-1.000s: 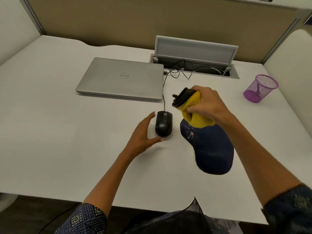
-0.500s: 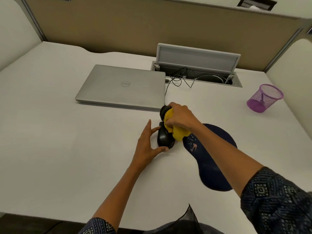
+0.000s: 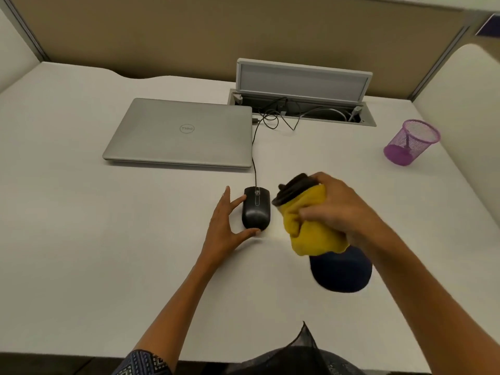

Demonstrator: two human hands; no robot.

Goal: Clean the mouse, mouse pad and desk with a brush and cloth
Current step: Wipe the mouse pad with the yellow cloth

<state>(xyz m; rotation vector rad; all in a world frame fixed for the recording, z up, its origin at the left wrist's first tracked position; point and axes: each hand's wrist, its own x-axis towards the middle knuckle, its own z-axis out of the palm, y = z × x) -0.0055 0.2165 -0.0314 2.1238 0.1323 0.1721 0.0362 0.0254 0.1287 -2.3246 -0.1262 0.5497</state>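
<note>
White desk fills the cubicle, backed by a tan partition. On it the left hand steadies the black mouse: the thumb tip touches the mouse's near end and a fingertip touches its left side, the other fingers straight and spread, so the hand brackets the mouse loosely with fingers apart rather than wrapping it. The mouse lies with its long axis running away from the person, wheel end pointing toward the back of the desk, and its cable leads on from that end past the closed silver laptop, which sits beyond the left hand, to the open cable tray.

Just right of the mouse, and apart from it, the right hand is clenched round a bunched yellow cloth and a dark brush; the brush's dark head sticks out of the fist up and to the left, toward the mouse. Under and nearer than the right hand lies the dark blue mouse pad, mostly hidden by the cloth and wrist, so I cannot tell its full outline. Far beyond the right hand, to its right, stands a purple mesh cup. Between mouse and cloth is bare desk.
</note>
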